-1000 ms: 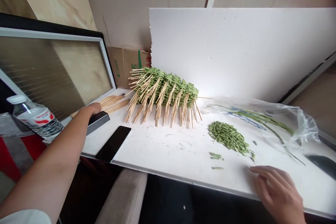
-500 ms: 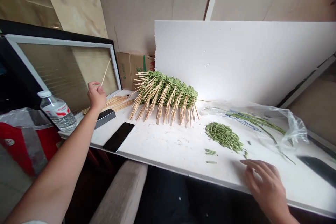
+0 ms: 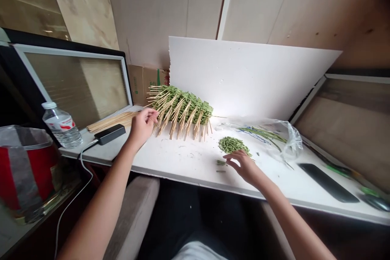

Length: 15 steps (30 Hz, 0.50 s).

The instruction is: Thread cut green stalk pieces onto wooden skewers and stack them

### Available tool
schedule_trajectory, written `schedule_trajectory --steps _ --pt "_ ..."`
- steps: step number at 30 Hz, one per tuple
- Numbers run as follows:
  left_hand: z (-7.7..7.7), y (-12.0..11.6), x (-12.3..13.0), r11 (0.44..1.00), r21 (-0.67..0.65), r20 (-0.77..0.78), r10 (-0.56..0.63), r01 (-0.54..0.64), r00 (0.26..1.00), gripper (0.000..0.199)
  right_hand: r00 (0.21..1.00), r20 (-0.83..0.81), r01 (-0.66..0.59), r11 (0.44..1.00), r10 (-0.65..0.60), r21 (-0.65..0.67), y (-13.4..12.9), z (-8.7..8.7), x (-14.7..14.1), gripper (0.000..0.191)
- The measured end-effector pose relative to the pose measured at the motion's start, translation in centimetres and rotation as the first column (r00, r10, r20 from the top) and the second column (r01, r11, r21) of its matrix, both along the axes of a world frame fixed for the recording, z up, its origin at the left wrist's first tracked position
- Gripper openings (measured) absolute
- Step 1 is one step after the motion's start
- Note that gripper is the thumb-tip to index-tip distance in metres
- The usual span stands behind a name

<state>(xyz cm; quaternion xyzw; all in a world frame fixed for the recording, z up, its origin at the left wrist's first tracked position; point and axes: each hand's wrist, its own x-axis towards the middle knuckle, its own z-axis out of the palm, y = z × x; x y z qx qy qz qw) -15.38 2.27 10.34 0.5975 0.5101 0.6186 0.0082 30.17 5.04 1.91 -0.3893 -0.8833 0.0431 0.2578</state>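
My left hand (image 3: 142, 126) is closed in a pinch in front of the left end of the skewer stack. The thin bamboo skewer it pinched a moment earlier is hard to pick out against the sticks behind. That stack (image 3: 195, 107) is a pile of bamboo skewers threaded with short green stem pieces, bare ends pointing forward. My right hand (image 3: 243, 166) is low over the white table (image 3: 183, 166), thumb and fingers apart, nothing visible between them. Its fingertips are beside a few lined-up green pieces (image 3: 221, 163). Behind it lies a heap of cut green stems (image 3: 233, 144), partly covered by the hand.
Loose bamboo skewers (image 3: 112, 122) lie at left behind a black box (image 3: 110, 134). A water bottle (image 3: 62, 126) stands at the left edge. On the right are a plastic bag (image 3: 292, 140) with long green stems (image 3: 265, 133) and a dark flat object (image 3: 327, 183). A white board (image 3: 243, 77) stands behind.
My left hand has come right from the loose skewers to the stack's front. My right hand has moved in to the small green pieces. The view has turned right.
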Motion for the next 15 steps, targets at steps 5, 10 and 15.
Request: schedule_trajectory --steps 5,10,15 --pt "-5.9 0.5 6.7 0.937 -0.25 -0.066 -0.266 0.242 0.962 0.02 0.999 -0.045 0.035 0.995 -0.031 0.092 -0.7 -2.0 -0.3 0.031" --pt "-13.1 -0.6 10.9 0.907 -0.322 -0.13 -0.327 0.273 0.936 0.019 0.997 -0.066 -0.026 0.998 0.029 0.05 -1.3 -2.0 -0.6 0.025" --pt "-16.2 -2.7 10.9 0.905 -0.373 -0.178 -0.287 0.205 0.941 0.021 0.992 -0.051 -0.116 0.993 0.114 -0.029 -2.0 -2.5 -0.4 0.025"
